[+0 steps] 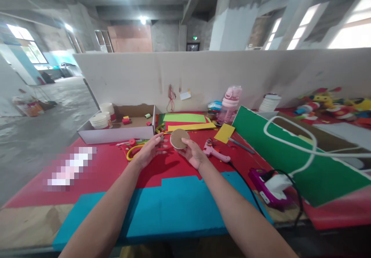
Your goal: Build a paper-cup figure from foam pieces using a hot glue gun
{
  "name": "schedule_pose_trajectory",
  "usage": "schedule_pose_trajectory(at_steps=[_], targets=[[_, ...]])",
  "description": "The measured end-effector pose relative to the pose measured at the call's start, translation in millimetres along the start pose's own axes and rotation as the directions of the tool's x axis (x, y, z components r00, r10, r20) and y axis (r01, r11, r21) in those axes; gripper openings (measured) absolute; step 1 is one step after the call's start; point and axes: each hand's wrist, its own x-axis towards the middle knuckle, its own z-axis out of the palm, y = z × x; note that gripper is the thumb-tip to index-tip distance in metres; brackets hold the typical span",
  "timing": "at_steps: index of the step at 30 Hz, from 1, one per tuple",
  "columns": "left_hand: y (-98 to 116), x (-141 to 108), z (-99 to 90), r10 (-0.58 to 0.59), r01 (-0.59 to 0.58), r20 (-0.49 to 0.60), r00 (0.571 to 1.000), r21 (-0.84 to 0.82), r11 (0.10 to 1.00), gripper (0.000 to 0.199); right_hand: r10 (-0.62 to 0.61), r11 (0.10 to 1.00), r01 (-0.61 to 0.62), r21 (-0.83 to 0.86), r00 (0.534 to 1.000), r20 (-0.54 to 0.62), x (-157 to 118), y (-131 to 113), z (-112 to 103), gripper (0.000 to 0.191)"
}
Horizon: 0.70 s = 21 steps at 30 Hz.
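Red tabletop (108, 175) w/ blue sheet (176, 207) along near edge, pale partition (130, 76) behind. R hand (193, 153) has thumb and fingers closed on round brown disc (179, 139), held above the red surface approx. mid-table; L hand (150, 149) is just left of it, fingers spread, nothing visibly gripped. Pink glue gun (216, 152) lies right of R hand, yellow-handled scissors (133, 152) by L hand.

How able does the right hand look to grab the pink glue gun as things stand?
Probably not, since the right hand holds a round brown-topped piece. Otherwise the pink glue gun lies close by, apparently unobstructed.
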Motion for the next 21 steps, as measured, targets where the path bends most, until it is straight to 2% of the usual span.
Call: schedule_pose_trajectory(at_steps=[6,8,10,12,14,15,16,18,21], targets=[[-2.4,-5.5,6.6,-0.101,0.098,0.061,0.993,0.060,0.993,0.050,0.094,0.949,-0.032,-0.315,0.978,0.185,-7.2,3.0,5.5,0.043],[-2.4,-5.8,7.4,-0.115,0.110,0.076,0.990,0.069,0.992,0.048,0.120,0.923,-0.030,-0.383,0.970,0.212,-7.2,5.4,6.6,0.047],[-3.6,-4.1,8.4,-0.094,0.092,0.047,0.994,0.046,0.995,0.045,0.034,0.875,0.064,-0.480,0.981,0.192,-6.8,7.6,7.3,0.053],[-6.0,-1.1,10.2,-0.052,0.053,-0.028,0.998,0.015,0.999,0.043,-0.190,0.735,0.266,-0.624,0.964,0.188,-7.6,8.1,7.7,0.066],[-8.8,1.9,12.0,-0.028,0.030,-0.120,0.992,0.011,0.999,0.044,-0.391,0.487,0.473,-0.734,0.870,0.301,-10.2,6.3,8.0,0.084],[-10.2,3.2,12.6,-0.019,0.024,-0.165,0.986,0.027,0.999,0.045,-0.432,0.364,0.546,-0.754,0.817,0.383,-11.9,4.8,8.1,0.093],[-11.6,4.3,12.7,-0.002,0.015,-0.204,0.979,0.059,0.998,0.045,-0.436,0.266,0.597,-0.757,0.775,0.457,-13.6,3.4,8.4,0.098],[-13.7,5.6,12.1,0.049,-0.011,-0.238,0.970,0.160,0.987,0.047,-0.388,0.157,0.640,-0.752,0.740,0.549,-16.2,1.2,9.0,0.102],[-15.1,5.8,11.2,0.107,-0.043,-0.212,0.971,0.287,0.957,0.049,-0.314,0.125,0.614,-0.779,0.769,0.556,-17.4,0.8,9.7,0.100]])
